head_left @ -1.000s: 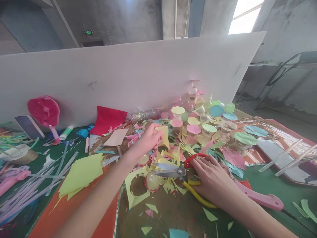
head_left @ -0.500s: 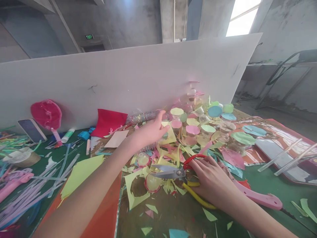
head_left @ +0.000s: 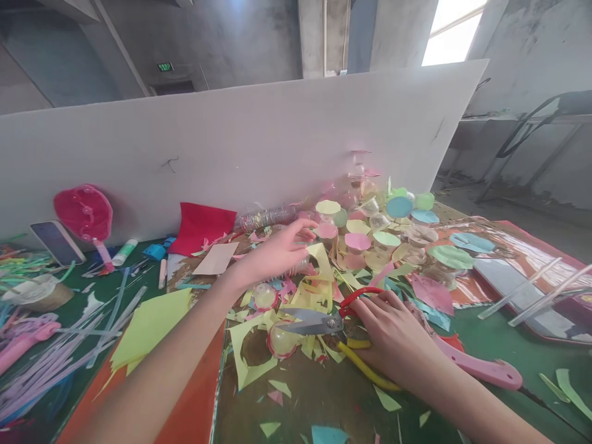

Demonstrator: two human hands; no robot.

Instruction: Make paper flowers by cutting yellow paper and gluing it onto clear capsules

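My right hand (head_left: 391,324) grips the scissors (head_left: 319,322), which have one red and one yellow handle. Their blades are slightly parted and point left, over a clear dome with a red rim (head_left: 283,341). Above the paper scraps, my left hand (head_left: 282,248) is open with its fingers stretched out and nothing in them. Just below its fingertips stands a cut yellow paper scrap (head_left: 325,268). Left of the blades lies a yellow sheet with a round hole (head_left: 237,354). A second red-rimmed dome (head_left: 265,296) sits under my left wrist.
Clear cups topped with coloured paper discs (head_left: 357,241) crowd the back right. A pink glue gun (head_left: 485,368) lies beside my right forearm. Yellow sheets (head_left: 152,327), thin plastic strips (head_left: 69,351) and a phone (head_left: 56,242) are on the left. A white board (head_left: 259,142) stands behind.
My left hand has drawn slightly down and left, its fingers now spread lower; the yellow scrap beneath it stands lower too. My right hand and the scissors stay nearly still.
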